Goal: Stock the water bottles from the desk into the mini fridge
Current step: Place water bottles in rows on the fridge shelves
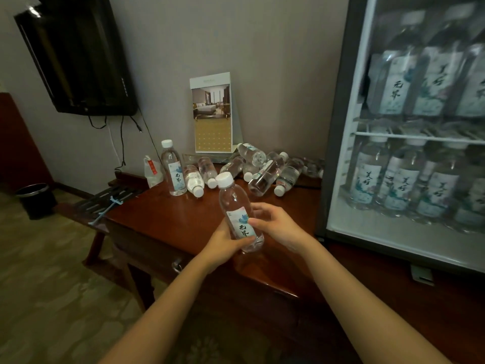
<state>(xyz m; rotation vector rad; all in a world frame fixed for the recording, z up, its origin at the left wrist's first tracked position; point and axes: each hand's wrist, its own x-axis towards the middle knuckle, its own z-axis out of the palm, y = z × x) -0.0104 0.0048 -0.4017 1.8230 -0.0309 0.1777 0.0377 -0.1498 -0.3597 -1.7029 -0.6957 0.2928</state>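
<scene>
The held bottle [237, 206] was above the front part of the desk [157, 222], a little in from its front edge. Its long axis ran nearly upright, tipped so the white cap leaned up and to the left and the base came down toward the person. The label faced the camera.

The left hand [225, 244] gripped the bottle's lower end, fingers wrapped under and round the base. The right hand [275, 223] held the middle from the right, thumb on the label and fingers curled behind.

Along the desk's back edge lay a heap of lying bottles [262, 169], caps pointing mostly forward, and a standing bottle [173, 169] stood upright toward the back left corner. Bare wood lay between the heap and the hands.

The mini fridge [338, 127] stood at the desk's right end, both its shelves packed with upright bottles. Whether its door was open could not be told.
</scene>
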